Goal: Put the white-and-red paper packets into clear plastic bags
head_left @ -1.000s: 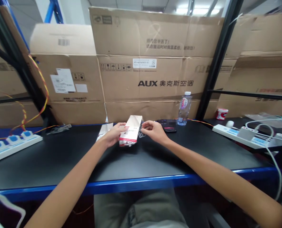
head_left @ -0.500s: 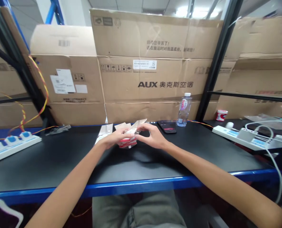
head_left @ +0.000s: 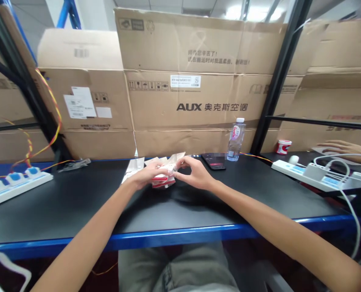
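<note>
A small red and white packet (head_left: 163,179) is gripped between both hands above the black tabletop (head_left: 76,207). My left hand (head_left: 146,175) curls round its left side. My right hand (head_left: 194,173) pinches the packet's upper right edge with thumb and fingers. Behind the packet lie a few pale cards or flat packets (head_left: 136,165); what they are is unclear.
A dark phone (head_left: 213,160) and a clear water bottle (head_left: 236,139) stand just right of my hands. White power strips lie at far left (head_left: 14,184) and right (head_left: 317,174). Another person's hand (head_left: 346,148) rests at the right edge. Cardboard boxes (head_left: 198,101) wall the back.
The packet has dropped from tilted upright to lower between my hands, and my right hand has closed onto its edge. Another person's hand has come in at the right.
</note>
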`<move>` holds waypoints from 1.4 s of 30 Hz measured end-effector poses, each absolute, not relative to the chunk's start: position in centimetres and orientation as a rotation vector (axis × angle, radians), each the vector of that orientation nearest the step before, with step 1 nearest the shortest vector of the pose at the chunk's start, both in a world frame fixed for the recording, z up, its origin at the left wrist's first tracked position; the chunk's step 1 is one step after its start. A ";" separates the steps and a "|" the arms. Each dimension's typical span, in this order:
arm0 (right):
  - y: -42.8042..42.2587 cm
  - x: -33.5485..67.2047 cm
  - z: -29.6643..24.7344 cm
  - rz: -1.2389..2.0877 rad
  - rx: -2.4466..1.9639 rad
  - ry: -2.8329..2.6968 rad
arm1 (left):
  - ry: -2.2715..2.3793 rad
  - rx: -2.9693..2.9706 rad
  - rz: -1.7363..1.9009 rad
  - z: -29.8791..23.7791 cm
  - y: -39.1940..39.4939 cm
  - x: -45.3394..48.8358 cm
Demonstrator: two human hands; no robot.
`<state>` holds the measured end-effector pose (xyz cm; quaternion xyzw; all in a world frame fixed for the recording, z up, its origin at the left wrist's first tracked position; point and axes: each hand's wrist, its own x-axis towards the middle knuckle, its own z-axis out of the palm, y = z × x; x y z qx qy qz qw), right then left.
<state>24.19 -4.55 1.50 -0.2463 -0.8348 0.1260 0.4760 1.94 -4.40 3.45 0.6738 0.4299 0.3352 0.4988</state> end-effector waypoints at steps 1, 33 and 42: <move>-4.5 24.2 1.5 0.310 -0.596 -2.040 | 1.054 1.607 0.846 3.4 -4.3 2.0; -4.4 24.3 1.3 0.419 -0.435 -2.159 | 1.128 1.368 0.903 2.2 -3.1 2.0; -4.0 24.2 0.9 0.332 -0.407 -2.196 | 1.112 1.377 0.907 1.9 -3.0 2.1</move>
